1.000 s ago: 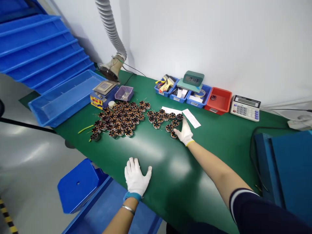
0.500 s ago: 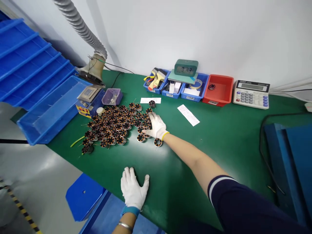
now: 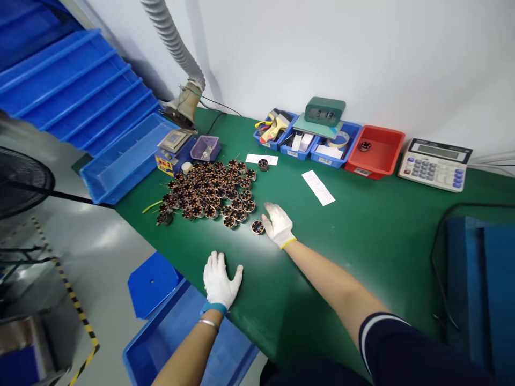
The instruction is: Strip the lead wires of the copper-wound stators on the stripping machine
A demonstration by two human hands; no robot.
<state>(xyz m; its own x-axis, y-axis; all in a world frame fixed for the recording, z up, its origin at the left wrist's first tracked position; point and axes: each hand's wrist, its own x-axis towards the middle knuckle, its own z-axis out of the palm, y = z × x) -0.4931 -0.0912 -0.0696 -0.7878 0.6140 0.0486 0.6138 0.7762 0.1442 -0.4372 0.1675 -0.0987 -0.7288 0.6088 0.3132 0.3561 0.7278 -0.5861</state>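
Note:
Spread flat on the green table, my white-gloved left hand (image 3: 220,281) is open and holds nothing. My right hand (image 3: 278,225), gloved too, is open with thumb and fingers apart, just right of a single motor stator (image 3: 258,228); whether its thumb touches that piece I cannot tell. To the left lies a dense group of motor stators (image 3: 201,193), round with dark cores, copper windings and thin wire ends. Another stator (image 3: 263,165) stands apart at the back, against a white paper strip (image 3: 251,158).
Along the wall stand small blue bins (image 3: 295,153), a red bin (image 3: 374,155) with one stator, a clock (image 3: 325,111) and a calculator (image 3: 434,163). A purple tray (image 3: 205,148) and large blue crates (image 3: 116,166) are left. A blue crate (image 3: 189,321) sits below the table edge.
My right hand has pulled back to the right, off the stators it was touching. Several stators now sit closer to the main group. My left hand stays flat; the view has shifted.

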